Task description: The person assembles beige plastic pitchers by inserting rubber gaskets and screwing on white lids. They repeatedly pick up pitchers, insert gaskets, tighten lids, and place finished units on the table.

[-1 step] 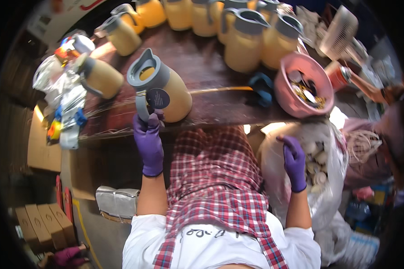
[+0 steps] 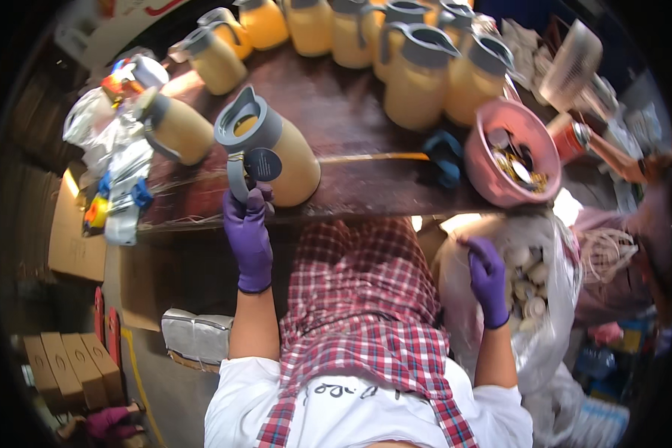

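Observation:
My left hand point(image 2: 248, 237), in a purple glove, is closed around the grey handle of a beige jug point(image 2: 297, 168). The jug has a grey spouted collar, and a round dark tag point(image 2: 263, 164) hangs by its handle. It is at the front edge of the dark red table point(image 2: 351, 183). My right hand point(image 2: 487, 280), gloved the same way, hovers below the table edge in front of a clear plastic bag point(image 2: 552, 291) of small pale round parts. Its fingers are loosely bent and a little apart, with nothing visible in them.
Several similar jugs point(image 2: 418, 89) line the table's far side; another jug point(image 2: 179, 131) leans at the left beside plastic wrapping point(image 2: 123, 187). A pink bowl point(image 2: 493, 179) of small parts and a blue band point(image 2: 446, 157) are at the right. A person's arm point(image 2: 612, 153) reaches in there.
The whole view has shifted slightly, with the table things appearing a little further right and lower. My left hand keeps its grip on the jug handle.

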`<state>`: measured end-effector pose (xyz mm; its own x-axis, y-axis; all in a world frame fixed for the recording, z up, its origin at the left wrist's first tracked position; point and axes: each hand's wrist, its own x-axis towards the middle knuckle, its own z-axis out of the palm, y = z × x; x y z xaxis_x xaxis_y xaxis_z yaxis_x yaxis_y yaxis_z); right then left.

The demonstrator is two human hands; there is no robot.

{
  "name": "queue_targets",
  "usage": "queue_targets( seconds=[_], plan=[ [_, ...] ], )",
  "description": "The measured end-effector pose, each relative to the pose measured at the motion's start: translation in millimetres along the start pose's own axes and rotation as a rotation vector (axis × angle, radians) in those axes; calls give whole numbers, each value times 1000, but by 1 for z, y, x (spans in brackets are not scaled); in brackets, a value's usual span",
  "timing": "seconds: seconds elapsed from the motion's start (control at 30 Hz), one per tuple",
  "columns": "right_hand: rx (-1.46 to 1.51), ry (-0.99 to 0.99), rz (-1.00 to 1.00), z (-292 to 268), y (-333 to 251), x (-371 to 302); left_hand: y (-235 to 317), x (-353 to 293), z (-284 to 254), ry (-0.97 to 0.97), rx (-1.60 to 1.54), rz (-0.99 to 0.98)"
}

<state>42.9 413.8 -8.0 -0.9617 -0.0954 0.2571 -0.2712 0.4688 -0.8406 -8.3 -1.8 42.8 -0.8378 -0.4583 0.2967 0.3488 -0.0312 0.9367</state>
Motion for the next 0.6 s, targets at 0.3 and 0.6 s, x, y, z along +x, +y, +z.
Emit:
queue_targets(
  seconds=[0.3,0.6],
  plan=[
    [180,-240,44,85,-20,-13,-38,115,-119,237,71,148],
    [373,228,-131,-64,-56,37,-3,34,-85,20,248,126]
  ],
)
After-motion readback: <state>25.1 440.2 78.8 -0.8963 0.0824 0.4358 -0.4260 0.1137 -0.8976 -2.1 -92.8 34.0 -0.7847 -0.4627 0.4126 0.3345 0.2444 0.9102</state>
